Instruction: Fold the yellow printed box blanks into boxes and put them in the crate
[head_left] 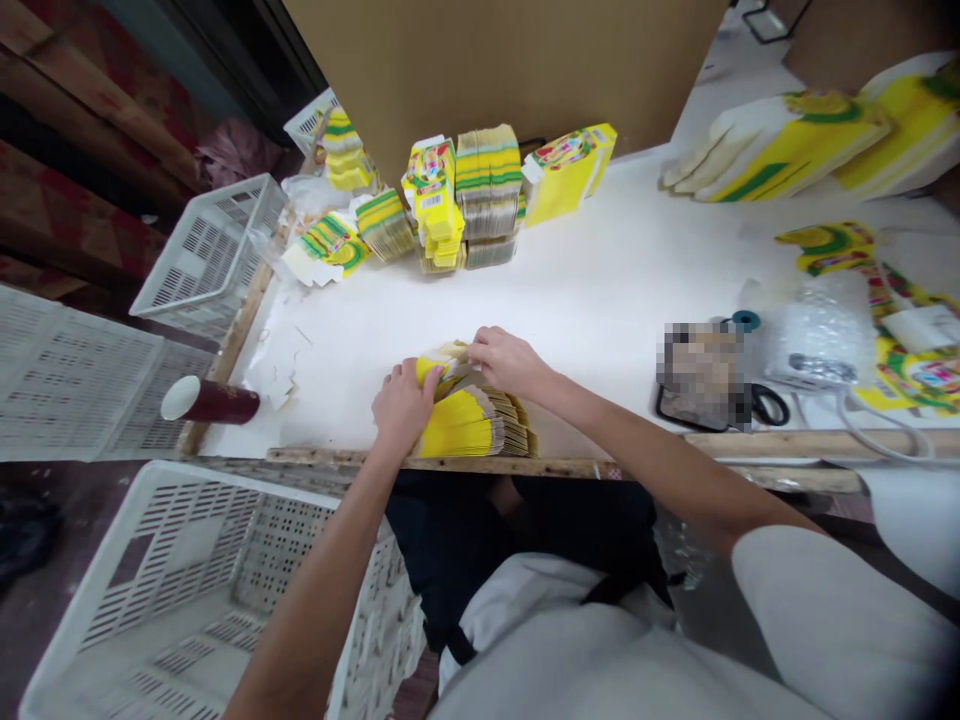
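Observation:
A yellow folding carton [435, 366], partly hidden by fingers, is held between my two hands just above the table. My left hand [405, 405] is closed round its left side. With bent fingers pinched together, my right hand [506, 360] grips the carton's pale right end. Directly below, a fanned stack of flat yellow cartons [469, 425] lies along the table's front edge, close to my left hand. The printing on the held carton is mostly covered.
Bundled cartons [487, 180] stand at the back against a brown board [510, 70]. A dark red paper cup [221, 402] lies at the left edge. White crates [202, 250] flank the table. Scissors [771, 404], a bubble-wrapped object [817, 330] and more cartons [787, 145] are at right.

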